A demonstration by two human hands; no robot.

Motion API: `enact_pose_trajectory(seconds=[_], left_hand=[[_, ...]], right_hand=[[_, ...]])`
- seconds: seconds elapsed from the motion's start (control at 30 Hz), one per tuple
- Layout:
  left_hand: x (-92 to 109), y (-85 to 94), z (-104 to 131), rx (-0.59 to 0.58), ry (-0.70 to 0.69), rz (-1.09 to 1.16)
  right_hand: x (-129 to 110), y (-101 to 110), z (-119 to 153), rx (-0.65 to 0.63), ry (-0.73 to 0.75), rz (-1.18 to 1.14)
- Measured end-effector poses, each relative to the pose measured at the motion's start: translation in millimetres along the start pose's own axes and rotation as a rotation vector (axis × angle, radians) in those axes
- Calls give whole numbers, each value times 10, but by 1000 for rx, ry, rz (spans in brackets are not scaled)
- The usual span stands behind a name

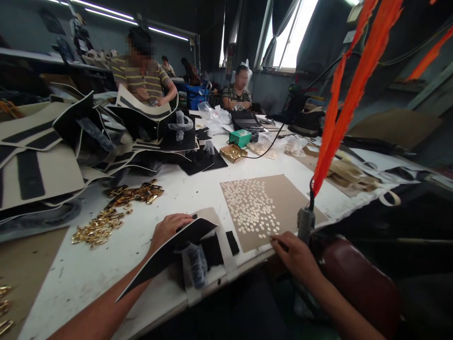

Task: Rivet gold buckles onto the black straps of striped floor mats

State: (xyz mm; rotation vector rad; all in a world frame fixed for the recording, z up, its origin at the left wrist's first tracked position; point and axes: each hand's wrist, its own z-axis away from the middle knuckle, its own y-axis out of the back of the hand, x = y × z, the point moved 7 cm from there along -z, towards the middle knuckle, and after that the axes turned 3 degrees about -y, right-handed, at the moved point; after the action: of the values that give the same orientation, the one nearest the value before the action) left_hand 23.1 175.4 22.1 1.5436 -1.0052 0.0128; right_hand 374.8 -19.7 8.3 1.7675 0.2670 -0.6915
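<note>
My left hand (171, 229) is closed on the far edge of a bent black panel (177, 242) with a pale edge. The panel hides part of the palm and forearm. A piece wrapped in clear plastic (194, 265) sits on it near the table's front edge. Close to the near edge of a brown board (293, 198), my right hand (292, 251) has thumb and fingers pinched together. Many small shiny ring-like washers (249, 205) lie spread over that board. Whatever is between the right fingertips is too small to make out.
Gold metal fittings (102, 224) lie heaped on the left. Behind them are stacked black-and-cream panels (46, 165). A green box (240, 137) stands beyond, beside a small tray of gold pieces (232, 153). Orange strips (339, 104) hang from a grey-handled tool (306, 223). Co-workers sit across the table.
</note>
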Motion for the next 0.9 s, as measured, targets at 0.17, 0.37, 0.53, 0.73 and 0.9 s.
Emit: enact_pose_trajectory(seconds=[0.17, 0.37, 0.53, 0.73, 0.9], left_hand=[[52, 24, 3, -15, 31, 15], [22, -41, 43, -21, 57, -16], [-21, -71, 97, -3, 79, 10], [-33, -90, 149, 11, 73, 67], [-19, -53, 183, 43, 79, 107]], right_hand=[[84, -13, 24, -77, 36, -14], [184, -77, -83, -240, 101, 125], [113, -83, -131, -273, 255, 341], [-36, 1, -78, -122, 382, 383], [-261, 80, -209, -158, 273, 217]])
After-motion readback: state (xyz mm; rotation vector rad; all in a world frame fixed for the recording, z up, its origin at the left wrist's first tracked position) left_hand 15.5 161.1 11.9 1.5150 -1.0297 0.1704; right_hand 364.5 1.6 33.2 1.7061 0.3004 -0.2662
